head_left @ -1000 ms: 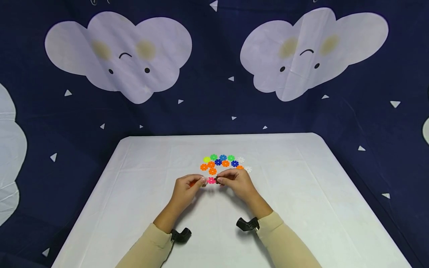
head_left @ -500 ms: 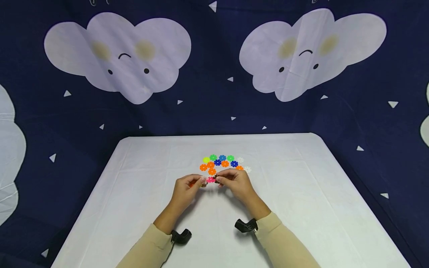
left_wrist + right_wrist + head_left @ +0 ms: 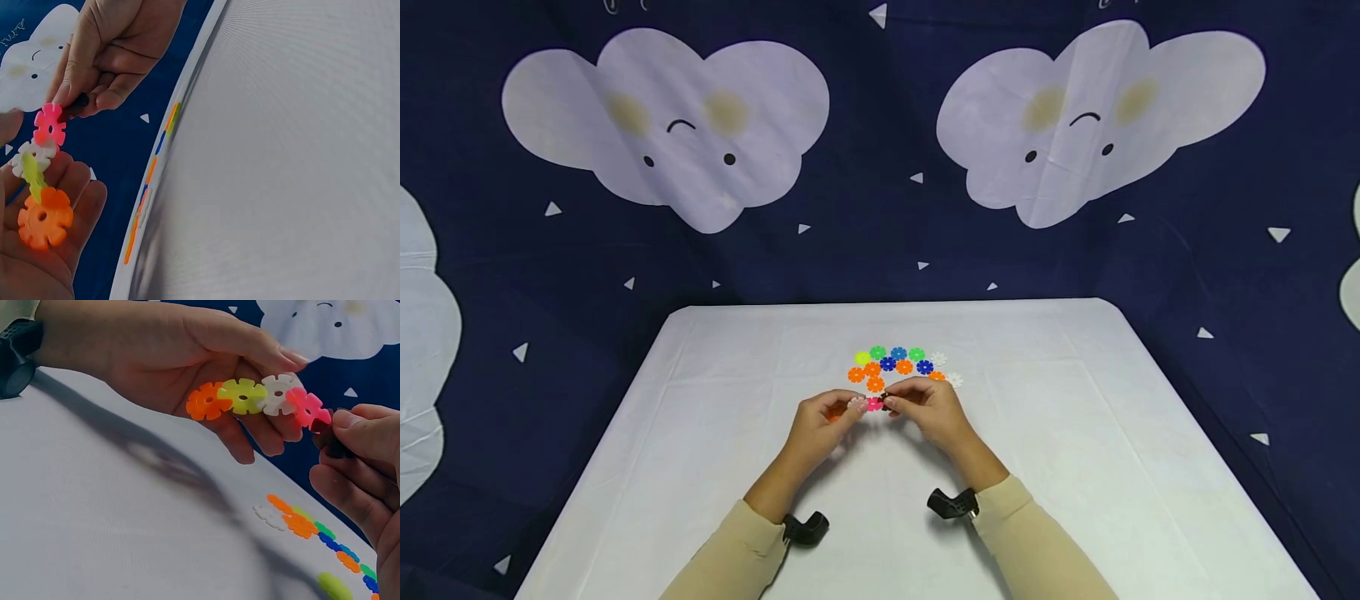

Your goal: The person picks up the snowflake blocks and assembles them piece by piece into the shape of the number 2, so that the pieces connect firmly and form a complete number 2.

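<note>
A short chain (image 3: 34,174) of flat, notched, flower-edged discs, apparently plastic, was raised between my hands above the white cloth-covered table (image 3: 1060,433). From my left side to my right it ran as an orange disc (image 3: 209,400), a yellow-green disc (image 3: 239,404), a white disc (image 3: 272,401) and a bright pink disc (image 3: 303,411), neighbours overlapping at their edges. My left hand (image 3: 820,419) lay relaxed behind it, the discs resting along loosely bent fingers, with the thumb clear of the white one. My right hand (image 3: 934,412) pinched a small brown-black piece (image 3: 335,447) between thumb and finger, right at the pink disc's outer edge; my fingers hid most of its shape. Beyond my hands, a cluster of similar discs (image 3: 888,364) in orange, blue, green, yellow and white lay on the table. I judged the step in hand to be fitting the dark piece onto the pink end, though I couldn't tell whether the notches had seated. The next move seemed to call for a firmer left grip near the pink disc, notches lined up, and a straight, gentle push.
</note>
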{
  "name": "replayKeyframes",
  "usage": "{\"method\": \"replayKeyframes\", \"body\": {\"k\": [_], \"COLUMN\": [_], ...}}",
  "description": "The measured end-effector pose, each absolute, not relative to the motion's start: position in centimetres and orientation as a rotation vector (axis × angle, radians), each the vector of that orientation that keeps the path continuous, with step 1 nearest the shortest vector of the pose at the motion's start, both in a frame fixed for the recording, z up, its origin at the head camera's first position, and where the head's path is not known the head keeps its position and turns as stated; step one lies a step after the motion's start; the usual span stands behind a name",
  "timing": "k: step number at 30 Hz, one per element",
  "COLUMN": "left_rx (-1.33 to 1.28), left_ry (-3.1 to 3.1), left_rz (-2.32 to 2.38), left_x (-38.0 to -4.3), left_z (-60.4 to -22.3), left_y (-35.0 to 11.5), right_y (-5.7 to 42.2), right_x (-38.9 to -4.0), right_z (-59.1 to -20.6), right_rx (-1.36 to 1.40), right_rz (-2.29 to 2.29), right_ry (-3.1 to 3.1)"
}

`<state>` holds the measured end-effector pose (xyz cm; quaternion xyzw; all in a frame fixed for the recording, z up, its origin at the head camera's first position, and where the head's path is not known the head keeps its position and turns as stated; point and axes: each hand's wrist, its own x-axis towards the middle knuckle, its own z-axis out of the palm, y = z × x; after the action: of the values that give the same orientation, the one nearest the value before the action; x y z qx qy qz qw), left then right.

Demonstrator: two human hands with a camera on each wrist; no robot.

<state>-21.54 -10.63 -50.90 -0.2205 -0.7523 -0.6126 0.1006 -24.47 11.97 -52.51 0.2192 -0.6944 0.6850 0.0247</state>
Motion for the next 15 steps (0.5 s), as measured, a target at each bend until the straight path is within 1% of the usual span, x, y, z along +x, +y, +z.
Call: {"method": "replayKeyframes", "body": {"k": [5,11,15], "left_rx": [-0.634,-0.696,-0.724], "left_ry": [-2.295,-2.276,-2.260], "left_rz": [-1.774,-1.663,-1.593], "left_x": [-22.8,-22.9,-23.0], "left_z": [-53.1,-53.3,-53.3], "left_y": [-11.2,-11.2,-11.2], "right_y": [11.7,11.7,12.1], "right_x": [-24.3,-24.1,-24.5], "right_z": [-52.4,-52.3,-52.3], "right_rx": [0.759,0.817,0.791], "right_rz": [2.112,2.114,2.096], "right_ry": [-2.136,-2.146,-2.167]}}
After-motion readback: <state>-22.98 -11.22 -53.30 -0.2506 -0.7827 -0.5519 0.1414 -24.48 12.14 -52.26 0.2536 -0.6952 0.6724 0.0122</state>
